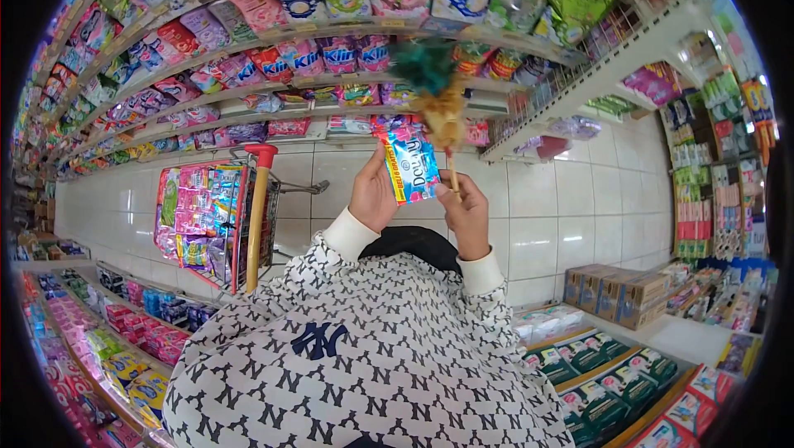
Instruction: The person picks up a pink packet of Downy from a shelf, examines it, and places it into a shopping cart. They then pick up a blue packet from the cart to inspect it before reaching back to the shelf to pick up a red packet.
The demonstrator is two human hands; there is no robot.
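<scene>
My left hand [376, 192] is closed on the left edge of a blue and pink Downy packet [411, 167], held in front of my chest. At the packet's right side, my right hand [465, 210] has its fingers closed around the thin handle of a feather duster [444, 117]. The duster points up toward the shelves, its tan and dark green feathers partly blurred. Whether my right fingertips also touch the packet, I cannot tell.
A shopping cart [198, 221] full of colourful packets stands at the left, with a red-topped wooden handle [258, 200] beside it. Shelves [331, 80] of detergent run across the front. Brown cartons [616, 295] sit at the right, near green packs [600, 402].
</scene>
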